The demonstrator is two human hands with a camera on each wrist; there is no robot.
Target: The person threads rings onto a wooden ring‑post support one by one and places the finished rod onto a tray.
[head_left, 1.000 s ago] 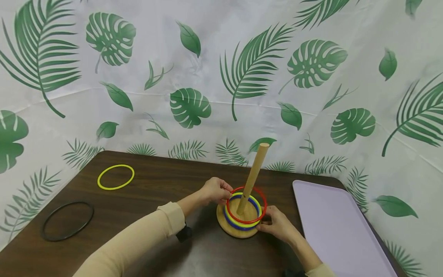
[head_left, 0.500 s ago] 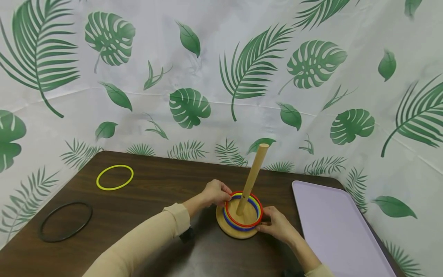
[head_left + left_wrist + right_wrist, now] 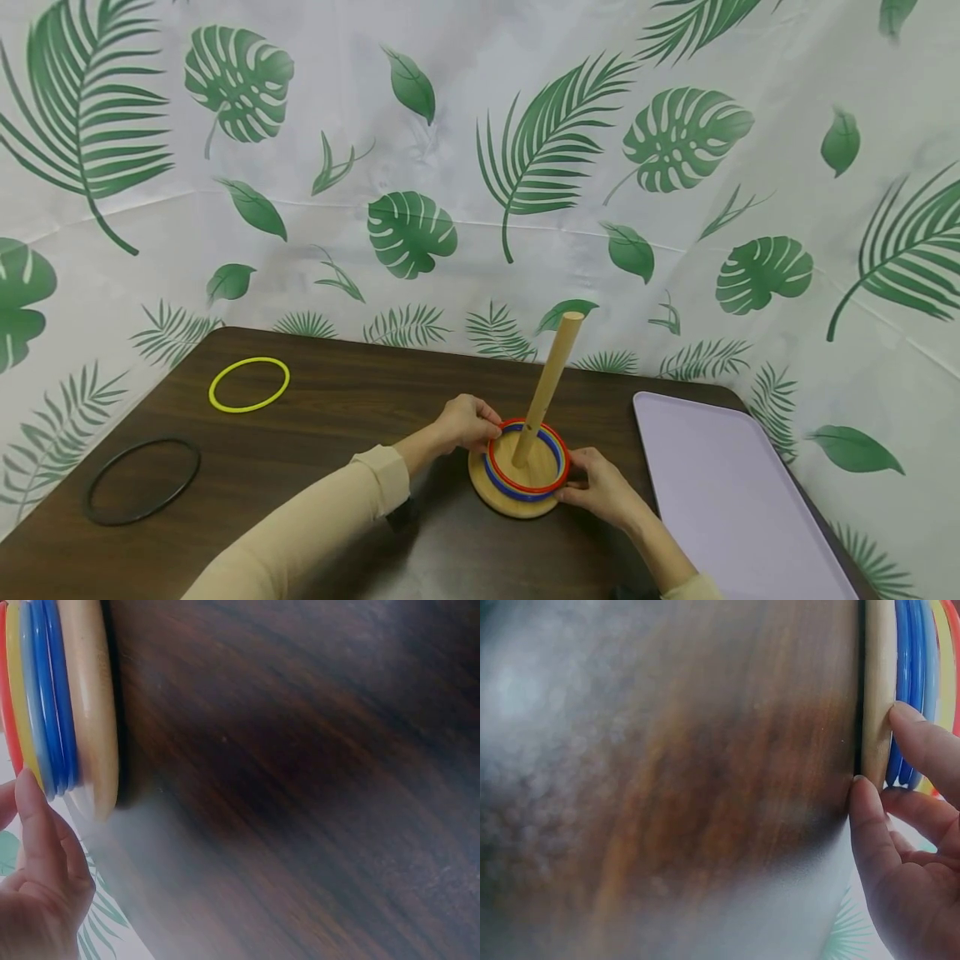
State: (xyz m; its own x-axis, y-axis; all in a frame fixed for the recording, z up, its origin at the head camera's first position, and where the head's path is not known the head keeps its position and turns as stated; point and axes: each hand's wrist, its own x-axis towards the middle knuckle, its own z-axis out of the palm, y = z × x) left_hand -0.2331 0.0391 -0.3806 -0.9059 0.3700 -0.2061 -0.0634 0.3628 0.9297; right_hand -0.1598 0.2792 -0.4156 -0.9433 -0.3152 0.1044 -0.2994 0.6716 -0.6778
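Note:
A wooden ring stand, with a round base [image 3: 514,509] and a leaning-looking post [image 3: 553,377], stands right of the table's middle. Round the post lie stacked rings: blue rings [image 3: 52,690] lowest, then a paler blue one [image 3: 33,705], a yellow one [image 3: 19,697], and a red ring [image 3: 490,454] on top. My left hand [image 3: 467,423] pinches the red ring at its far left edge. On the right side, my right hand [image 3: 606,488] holds the base's edge, the thumb [image 3: 922,735] against base and blue rings. Its far fingers are partly hidden in the head view.
At the table's far left lie a loose yellow ring [image 3: 249,409] and a black ring [image 3: 142,520]. A lilac tray [image 3: 720,492] sits at the right. A leaf-patterned cloth [image 3: 420,167] hangs behind the dark wooden table [image 3: 337,392].
The red ring has come down from above the stack onto it, along with my left hand. My right hand has stayed in place.

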